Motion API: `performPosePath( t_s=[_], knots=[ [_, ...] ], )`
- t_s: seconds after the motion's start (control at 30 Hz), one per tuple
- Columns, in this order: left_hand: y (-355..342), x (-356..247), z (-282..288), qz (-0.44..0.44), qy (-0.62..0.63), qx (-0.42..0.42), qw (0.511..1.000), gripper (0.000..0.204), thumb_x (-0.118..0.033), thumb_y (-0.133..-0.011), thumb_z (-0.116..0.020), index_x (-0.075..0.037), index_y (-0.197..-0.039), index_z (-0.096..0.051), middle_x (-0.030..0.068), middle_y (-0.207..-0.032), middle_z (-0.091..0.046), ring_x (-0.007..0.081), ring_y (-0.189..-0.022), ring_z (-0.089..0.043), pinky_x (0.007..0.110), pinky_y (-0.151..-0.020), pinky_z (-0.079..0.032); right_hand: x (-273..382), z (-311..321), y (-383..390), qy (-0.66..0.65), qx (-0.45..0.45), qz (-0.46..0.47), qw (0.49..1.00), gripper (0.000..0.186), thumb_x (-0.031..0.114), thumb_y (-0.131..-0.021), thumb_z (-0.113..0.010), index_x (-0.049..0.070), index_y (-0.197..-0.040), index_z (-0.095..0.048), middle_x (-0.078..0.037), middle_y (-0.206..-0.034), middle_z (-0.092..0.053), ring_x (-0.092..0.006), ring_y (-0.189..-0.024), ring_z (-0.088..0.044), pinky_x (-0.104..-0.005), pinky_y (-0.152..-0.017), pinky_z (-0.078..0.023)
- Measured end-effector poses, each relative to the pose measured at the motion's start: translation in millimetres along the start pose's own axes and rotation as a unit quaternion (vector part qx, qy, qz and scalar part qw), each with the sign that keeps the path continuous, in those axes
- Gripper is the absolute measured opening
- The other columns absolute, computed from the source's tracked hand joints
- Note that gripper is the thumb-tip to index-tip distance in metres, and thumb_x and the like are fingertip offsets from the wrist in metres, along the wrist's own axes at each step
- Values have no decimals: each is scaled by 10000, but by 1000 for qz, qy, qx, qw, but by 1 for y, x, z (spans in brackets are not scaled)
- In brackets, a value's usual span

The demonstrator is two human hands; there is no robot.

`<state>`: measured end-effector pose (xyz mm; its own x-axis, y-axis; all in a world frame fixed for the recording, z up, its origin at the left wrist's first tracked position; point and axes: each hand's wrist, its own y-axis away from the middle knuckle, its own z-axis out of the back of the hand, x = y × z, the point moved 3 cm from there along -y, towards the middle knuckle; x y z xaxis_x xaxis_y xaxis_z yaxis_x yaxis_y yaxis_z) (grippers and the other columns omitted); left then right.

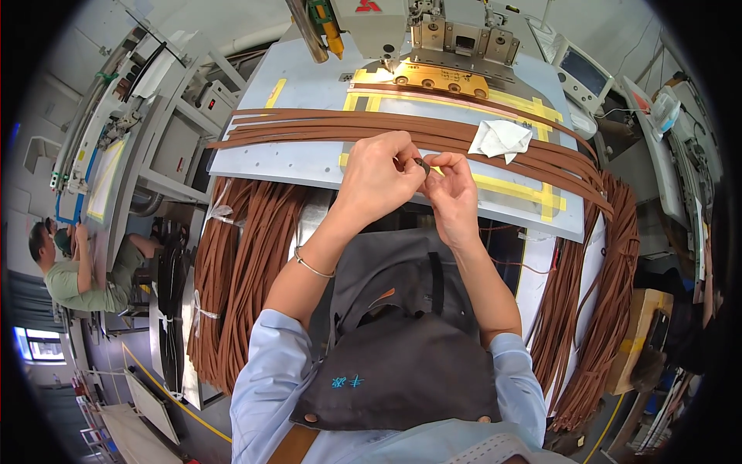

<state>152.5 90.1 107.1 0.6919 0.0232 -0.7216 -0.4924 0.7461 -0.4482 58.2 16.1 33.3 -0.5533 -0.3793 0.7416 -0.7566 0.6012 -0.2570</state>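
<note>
My left hand (380,174) and my right hand (452,189) meet above the front of the grey machine table (278,166), both with fingers closed around a small dark piece (421,165) that is too small and hidden to name. Long flat brown strips (294,127) lie across the table behind my hands. A folded white cloth (498,141) rests on the strips to the right. Behind them are yellow tape and a yellow plate (440,77) under the machine head (464,39).
Bundles of brown strips hang at left (232,278) and right (610,309). A control screen (580,69) stands back right. Another person (77,278) sits by a machine (100,170) at left. A cardboard box (641,325) is at right.
</note>
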Motion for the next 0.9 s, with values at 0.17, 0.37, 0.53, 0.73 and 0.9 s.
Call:
performPosePath(
  t_s=[0.17, 0.37, 0.53, 0.73, 0.9],
  knots=[
    [3, 10, -10, 46, 98, 13, 994, 53, -24, -663, -567, 24, -652, -547, 105, -598, -595, 170, -547, -589, 275, -539, -481, 6, 7, 7, 42, -28, 2, 999, 186, -89, -826, -434, 4, -986, -416, -97, -919, -526, -171, -780, -587, -298, -729, -514],
    [12, 27, -7, 141, 294, 34, 945, 78, 78, -738, -468, 18, -690, -480, 110, -791, -597, 147, -631, -611, 230, -553, -501, 8, 62, 64, 207, 191, -215, 935, 85, -12, -842, -476, 8, -908, -525, -54, -800, -592, -115, -734, -586, -236, -654, -476],
    [14, 31, -17, 173, 390, 24, 904, 120, 61, -788, -428, -5, -690, -450, 179, -847, -611, 206, -648, -639, 249, -551, -528, 6, 217, 115, 425, 170, -401, 794, 210, 100, -732, -632, 8, -920, -632, -94, -798, -664, -122, -739, -643, -268, -680, -510],
    [15, 14, -48, 158, 463, 39, 871, 124, 47, -813, -428, -16, -707, -437, 200, -858, -617, 217, -656, -644, 264, -551, -537, 47, 435, 165, 815, -336, -220, 418, 215, 81, -743, -523, 3, -928, -603, -225, -951, -583, -375, -898, -568, -444, -779, -473],
    [21, 5, -55, 168, 475, 39, 863, 131, 52, -811, -419, -22, -704, -427, 202, -839, -608, 220, -643, -641, 273, -547, -544, 41, 470, 186, 800, -394, -236, 385, 227, 72, -805, -502, -10, -1015, -530, -198, -1017, -529, -366, -960, -537, -446, -792, -476]
  ],
)
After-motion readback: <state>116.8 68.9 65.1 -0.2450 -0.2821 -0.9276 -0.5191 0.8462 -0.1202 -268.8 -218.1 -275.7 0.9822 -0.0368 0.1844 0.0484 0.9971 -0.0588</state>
